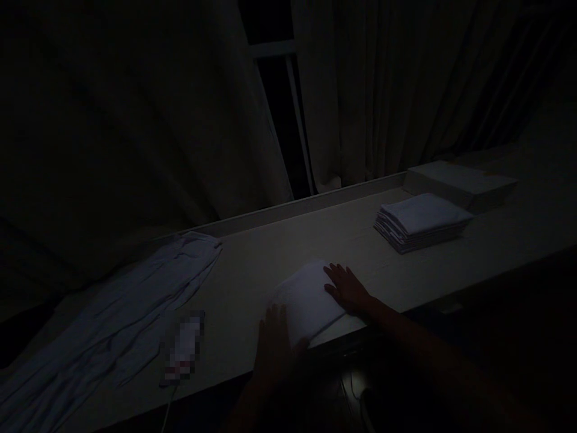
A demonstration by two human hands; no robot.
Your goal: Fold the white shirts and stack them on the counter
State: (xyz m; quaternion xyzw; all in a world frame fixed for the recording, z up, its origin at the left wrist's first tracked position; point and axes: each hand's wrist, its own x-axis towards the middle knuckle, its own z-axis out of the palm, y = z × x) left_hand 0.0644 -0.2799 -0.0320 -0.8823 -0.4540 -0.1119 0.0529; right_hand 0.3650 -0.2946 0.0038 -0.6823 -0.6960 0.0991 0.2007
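Head view: steadying folded white cloth [311,300] at table's [270,249] near edge.
Resting open left hand [273,340] at eight o'clock, open right hand [348,290] at three, apparently to keep layers flat; folded stack [424,215] at two, presumably out of the way.

The room is very dark. Long curtains [135,120] hang behind a pale table [252,258] with a raised back edge [333,199]; they part at a narrow black gap [277,96] crossed by a grey bar [273,49], probably a window frame.

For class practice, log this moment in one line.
left hand: at folded cloth, left side; right hand: at right side; cloth stack: rightward
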